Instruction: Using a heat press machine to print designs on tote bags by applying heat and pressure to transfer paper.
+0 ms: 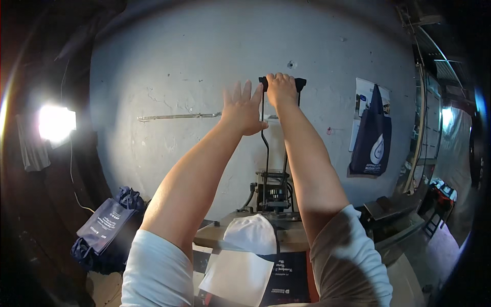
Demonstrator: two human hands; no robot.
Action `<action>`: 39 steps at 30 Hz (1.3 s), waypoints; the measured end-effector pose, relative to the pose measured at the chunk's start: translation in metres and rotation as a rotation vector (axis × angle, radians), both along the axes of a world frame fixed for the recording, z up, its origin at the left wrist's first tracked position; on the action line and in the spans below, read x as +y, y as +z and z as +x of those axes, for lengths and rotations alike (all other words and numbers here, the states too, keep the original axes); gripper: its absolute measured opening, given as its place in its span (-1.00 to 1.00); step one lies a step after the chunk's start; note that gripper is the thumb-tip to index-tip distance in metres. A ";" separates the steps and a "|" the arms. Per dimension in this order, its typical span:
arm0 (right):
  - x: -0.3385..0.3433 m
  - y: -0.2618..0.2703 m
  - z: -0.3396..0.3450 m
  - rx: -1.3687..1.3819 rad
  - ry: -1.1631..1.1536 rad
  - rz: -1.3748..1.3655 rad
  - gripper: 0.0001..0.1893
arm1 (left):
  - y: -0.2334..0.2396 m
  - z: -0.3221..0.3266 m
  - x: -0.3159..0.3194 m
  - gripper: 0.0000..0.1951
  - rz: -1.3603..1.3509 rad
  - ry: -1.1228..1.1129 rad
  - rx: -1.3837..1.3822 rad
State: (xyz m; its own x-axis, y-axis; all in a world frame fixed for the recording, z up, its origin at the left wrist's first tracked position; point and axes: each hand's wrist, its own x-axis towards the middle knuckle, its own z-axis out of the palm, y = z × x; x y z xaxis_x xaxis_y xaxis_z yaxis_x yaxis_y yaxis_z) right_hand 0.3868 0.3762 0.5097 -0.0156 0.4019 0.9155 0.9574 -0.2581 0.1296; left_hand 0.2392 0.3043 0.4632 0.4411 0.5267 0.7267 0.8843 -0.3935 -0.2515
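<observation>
My right hand (282,89) is closed over the black grip of the raised lever handle (301,85) on a heat press. My left hand (243,108) is spread beside the lever's left rod, holding nothing. Below both arms stands the press's adjusting mechanism (275,192), above a wide plate (213,235). A white cloth (251,233) lies against the plate's front. Nearer to me, a white sheet (238,274) partly covers a dark blue printed fabric piece (289,280).
Folded dark blue printed bags (109,222) are piled at the left, below a bright lamp (57,123). A dark blue tote bag (371,134) hangs on the wall (215,50) at the right. Farther right is a dark stool (435,218).
</observation>
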 end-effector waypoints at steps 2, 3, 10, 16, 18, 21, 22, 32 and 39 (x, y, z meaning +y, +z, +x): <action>0.017 0.002 0.007 -0.009 -0.002 -0.010 -0.72 | -0.002 0.002 0.010 -0.02 0.003 0.039 0.008; 0.024 0.003 0.009 -0.016 -0.012 -0.020 -0.71 | -0.004 0.002 0.016 -0.02 -0.021 0.039 0.018; 0.032 0.016 0.009 0.103 -0.045 -0.251 -0.51 | -0.015 -0.007 0.035 -0.02 -0.148 0.039 0.049; -0.002 -0.001 0.002 0.149 -0.014 -0.378 -0.20 | -0.028 -0.029 0.025 -0.03 -0.242 -0.003 0.052; -0.030 -0.011 -0.010 0.171 -0.025 -0.462 -0.18 | -0.039 -0.040 0.018 -0.03 -0.281 -0.041 0.056; -0.057 -0.036 -0.026 0.111 -0.032 -0.502 -0.16 | -0.062 -0.061 0.013 -0.07 -0.339 -0.144 0.023; -0.072 -0.044 -0.034 0.117 -0.009 -0.521 -0.16 | -0.072 -0.071 0.013 -0.10 -0.366 -0.246 -0.068; -0.261 -0.171 -0.089 0.072 0.334 -0.081 -0.34 | -0.270 -0.193 0.017 -0.31 -0.797 -0.405 -0.975; -0.312 -0.340 -0.140 0.369 0.400 0.327 -0.79 | -0.449 -0.223 -0.026 -0.36 -1.249 -0.251 -0.717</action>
State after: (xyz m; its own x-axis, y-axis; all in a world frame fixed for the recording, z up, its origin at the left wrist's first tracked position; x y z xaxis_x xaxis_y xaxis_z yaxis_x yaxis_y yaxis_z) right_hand 0.2468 0.0643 0.1699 0.2333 0.1293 0.9638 0.9545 0.1588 -0.2523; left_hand 0.0166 0.2782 0.0145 0.3624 0.9313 -0.0370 0.5468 -0.1803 0.8176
